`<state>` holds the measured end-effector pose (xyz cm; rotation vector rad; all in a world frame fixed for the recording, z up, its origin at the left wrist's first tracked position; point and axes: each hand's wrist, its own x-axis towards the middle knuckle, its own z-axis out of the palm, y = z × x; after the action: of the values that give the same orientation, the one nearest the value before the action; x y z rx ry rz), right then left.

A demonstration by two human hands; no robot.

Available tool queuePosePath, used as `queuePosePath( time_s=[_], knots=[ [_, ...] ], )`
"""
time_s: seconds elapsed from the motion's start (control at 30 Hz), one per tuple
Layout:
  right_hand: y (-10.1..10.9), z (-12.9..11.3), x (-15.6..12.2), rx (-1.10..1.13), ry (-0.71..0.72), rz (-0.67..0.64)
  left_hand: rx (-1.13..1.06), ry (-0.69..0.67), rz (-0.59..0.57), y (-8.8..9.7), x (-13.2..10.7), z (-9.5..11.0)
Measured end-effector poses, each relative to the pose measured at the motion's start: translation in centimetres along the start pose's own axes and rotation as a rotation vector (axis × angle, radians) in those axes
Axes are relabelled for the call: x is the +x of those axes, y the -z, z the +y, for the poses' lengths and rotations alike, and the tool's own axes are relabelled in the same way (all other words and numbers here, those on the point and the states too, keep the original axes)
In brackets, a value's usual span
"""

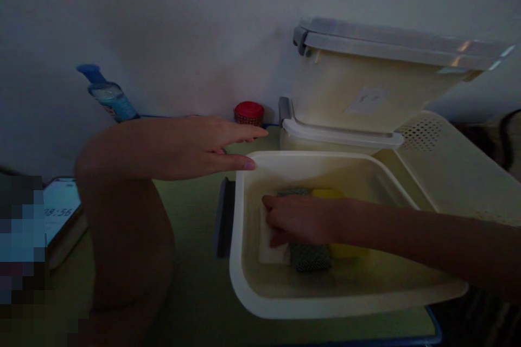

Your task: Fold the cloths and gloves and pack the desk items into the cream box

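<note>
Right hand (pixel 305 220) in white bin (pixel 325 308), fingers bent over pale item (pixel 274 255) near left edge (can't tell if gripped); left hand (pixel 211 143) spread wide at far-left corner. Seemingly handling pale item; next move calls for fingertip control.

Open top of the bin (pixel 325 309): your right hand (pixel 303 219) enters over the right side. The rim bounds your reach all round; behind it, the boxes (pixel 342 81) bar the way. Your left hand (pixel 211 146) obstructs the rear left corner. Inside, room remains in front of the sponge (pixel 310 259). On the table (pixel 191 222), a lane runs between your left arm and the latch (pixel 224 222).
</note>
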<state>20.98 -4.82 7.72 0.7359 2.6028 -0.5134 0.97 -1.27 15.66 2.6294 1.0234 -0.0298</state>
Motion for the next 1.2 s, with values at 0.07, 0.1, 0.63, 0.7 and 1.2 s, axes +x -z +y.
queuePosePath(
  time_s=[0.07, 0.1, 0.63, 0.7, 1.2],
  knots=[
    [-0.5, 0.0, -0.1, 0.01, -0.002, 0.035, -0.001, -0.009, 0.005, -0.1, 0.1, -0.2],
    [-0.8, 0.0, -0.2, 0.015, -0.001, 0.06, 0.001, -0.009, 0.005, -0.1, 0.1, -0.3],
    [0.3, 0.0, -0.1, -0.033, 0.035, -0.086, 0.016, 0.026, 0.009, -0.3, 0.3, -0.4],
    [0.1, -0.1, 0.0, -0.007, -0.014, -0.061, 0.014, 0.03, 0.008, -0.3, 0.3, -0.5],
    [-0.7, 0.0, 0.0, -0.178, 0.084, 0.0, 0.025, 0.022, -0.013, 0.0, 0.1, 0.0]
  ],
)
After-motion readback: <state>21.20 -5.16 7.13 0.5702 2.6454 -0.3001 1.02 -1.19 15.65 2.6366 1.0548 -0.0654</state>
